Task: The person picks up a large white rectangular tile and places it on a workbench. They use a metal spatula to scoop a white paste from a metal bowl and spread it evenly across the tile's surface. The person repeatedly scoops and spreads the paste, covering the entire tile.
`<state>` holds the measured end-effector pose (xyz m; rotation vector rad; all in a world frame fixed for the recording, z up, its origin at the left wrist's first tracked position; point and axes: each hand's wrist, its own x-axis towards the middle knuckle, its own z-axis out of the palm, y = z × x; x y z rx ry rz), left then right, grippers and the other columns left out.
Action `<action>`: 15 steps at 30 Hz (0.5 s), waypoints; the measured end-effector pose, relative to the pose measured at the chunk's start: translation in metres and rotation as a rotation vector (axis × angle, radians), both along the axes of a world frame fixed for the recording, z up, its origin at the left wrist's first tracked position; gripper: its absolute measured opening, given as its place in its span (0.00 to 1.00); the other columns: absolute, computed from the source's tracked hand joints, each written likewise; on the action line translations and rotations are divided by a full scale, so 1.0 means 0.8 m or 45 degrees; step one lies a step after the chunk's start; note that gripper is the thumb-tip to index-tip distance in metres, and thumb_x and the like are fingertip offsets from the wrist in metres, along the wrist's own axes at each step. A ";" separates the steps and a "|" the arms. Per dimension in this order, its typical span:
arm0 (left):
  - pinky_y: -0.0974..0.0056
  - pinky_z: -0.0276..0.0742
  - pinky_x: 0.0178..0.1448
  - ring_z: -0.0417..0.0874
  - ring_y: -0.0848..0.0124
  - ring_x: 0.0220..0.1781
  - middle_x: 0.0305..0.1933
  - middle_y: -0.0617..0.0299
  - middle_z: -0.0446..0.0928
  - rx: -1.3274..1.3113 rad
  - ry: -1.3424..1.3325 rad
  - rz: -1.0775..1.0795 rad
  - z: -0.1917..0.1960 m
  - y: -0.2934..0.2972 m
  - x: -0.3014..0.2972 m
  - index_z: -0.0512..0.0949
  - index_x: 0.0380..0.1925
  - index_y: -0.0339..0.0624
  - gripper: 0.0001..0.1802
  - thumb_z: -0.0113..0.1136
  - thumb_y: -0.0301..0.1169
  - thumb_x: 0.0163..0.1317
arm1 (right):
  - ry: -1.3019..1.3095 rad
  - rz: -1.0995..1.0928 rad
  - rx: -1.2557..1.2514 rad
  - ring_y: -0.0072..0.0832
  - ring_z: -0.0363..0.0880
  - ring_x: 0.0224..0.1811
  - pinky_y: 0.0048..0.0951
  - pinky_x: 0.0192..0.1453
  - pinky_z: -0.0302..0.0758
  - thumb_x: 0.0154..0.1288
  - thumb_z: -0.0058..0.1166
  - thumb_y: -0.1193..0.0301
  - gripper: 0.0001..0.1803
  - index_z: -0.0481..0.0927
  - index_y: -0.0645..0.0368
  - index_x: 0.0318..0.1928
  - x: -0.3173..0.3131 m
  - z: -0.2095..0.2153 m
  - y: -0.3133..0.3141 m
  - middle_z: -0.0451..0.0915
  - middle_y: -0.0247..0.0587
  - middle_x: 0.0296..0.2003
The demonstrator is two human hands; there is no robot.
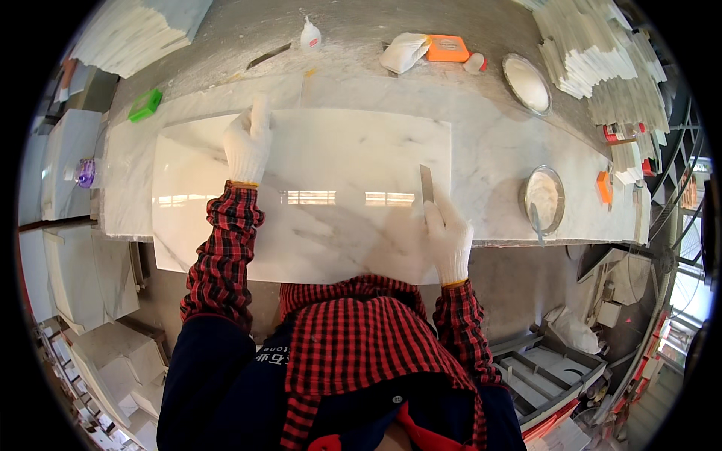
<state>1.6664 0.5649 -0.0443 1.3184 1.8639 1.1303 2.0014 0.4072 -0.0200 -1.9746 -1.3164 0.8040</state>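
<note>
"Pale stone topped the workbench point(128, 188), with dusty grey beyond it on the far side. What lay there?"

"One glossy white slab point(338, 150) with grey streaks. It lay flat in the middle, and its near edge stuck out past the bench."

"And the hands?"

"The white-gloved left hand point(248, 143) was at the slab's far edge, left of the middle. I could not tell whether its fingers pinched that edge or only lay against it. The right hand point(449, 229), gloved too, was over the slab's near right part, fingers closed around a flat metal scraper point(427, 183) that pointed to the far side."

"Did the scraper touch the slab?"

"I could not tell."

"What stood around it?"

"To the right, a bowl point(562, 199) of cream-coloured paste with a spatula point(535, 218) in it, and farther right a small orange block point(604, 187). Along the far side, left to right, were a green box point(145, 105), a white squeeze bottle point(310, 35), an orange box point(448, 49) and a second bowl point(508, 84) of white stuff. Stacked boards point(139, 30) filled the far left corner."
</note>
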 end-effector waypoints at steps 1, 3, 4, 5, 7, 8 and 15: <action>0.63 0.75 0.40 0.82 0.66 0.32 0.30 0.59 0.82 0.134 0.175 -0.044 -0.003 0.005 0.007 0.85 0.38 0.38 0.27 0.59 0.54 0.73 | -0.044 0.007 -0.005 0.41 0.80 0.27 0.36 0.37 0.78 0.71 0.56 0.68 0.22 0.82 0.50 0.64 -0.002 -0.001 0.001 0.82 0.57 0.34; 0.56 0.80 0.50 0.86 0.55 0.41 0.38 0.53 0.86 0.401 0.523 -0.129 -0.001 0.014 0.030 0.85 0.41 0.37 0.26 0.59 0.52 0.72 | -0.087 0.053 -0.016 0.43 0.81 0.28 0.38 0.37 0.78 0.72 0.56 0.66 0.22 0.82 0.47 0.65 -0.011 0.010 0.015 0.83 0.54 0.33; 0.55 0.79 0.53 0.85 0.52 0.45 0.43 0.52 0.85 0.420 0.548 -0.270 0.008 0.021 0.039 0.86 0.43 0.39 0.24 0.60 0.51 0.72 | -0.106 0.076 -0.023 0.44 0.81 0.28 0.39 0.36 0.78 0.72 0.56 0.65 0.22 0.82 0.45 0.65 -0.016 0.013 0.023 0.84 0.52 0.33; 0.54 0.79 0.56 0.84 0.50 0.50 0.49 0.52 0.85 0.438 0.570 -0.410 0.017 0.030 0.047 0.86 0.44 0.42 0.23 0.60 0.51 0.71 | -0.146 0.098 0.012 0.43 0.82 0.29 0.40 0.36 0.78 0.72 0.56 0.63 0.22 0.82 0.44 0.65 -0.020 0.007 0.032 0.84 0.50 0.32; 0.53 0.76 0.63 0.82 0.49 0.57 0.56 0.53 0.84 0.492 0.666 -0.579 0.017 0.047 0.055 0.86 0.49 0.45 0.21 0.59 0.49 0.71 | -0.226 0.144 0.083 0.42 0.83 0.29 0.41 0.35 0.78 0.72 0.56 0.61 0.21 0.83 0.40 0.64 -0.027 -0.005 0.052 0.84 0.47 0.30; 0.53 0.75 0.66 0.81 0.50 0.60 0.58 0.54 0.83 0.526 0.740 -0.607 0.013 0.055 0.058 0.85 0.52 0.46 0.20 0.59 0.47 0.72 | -0.287 0.158 0.100 0.42 0.83 0.29 0.41 0.35 0.78 0.72 0.55 0.61 0.21 0.83 0.39 0.64 -0.029 -0.011 0.059 0.84 0.46 0.29; 0.47 0.69 0.72 0.76 0.58 0.68 0.61 0.62 0.81 0.830 0.911 -0.643 -0.011 0.078 0.054 0.84 0.56 0.53 0.19 0.58 0.46 0.71 | -0.583 0.270 0.034 0.43 0.83 0.28 0.44 0.31 0.77 0.75 0.52 0.64 0.23 0.78 0.39 0.68 -0.046 -0.017 0.084 0.83 0.43 0.26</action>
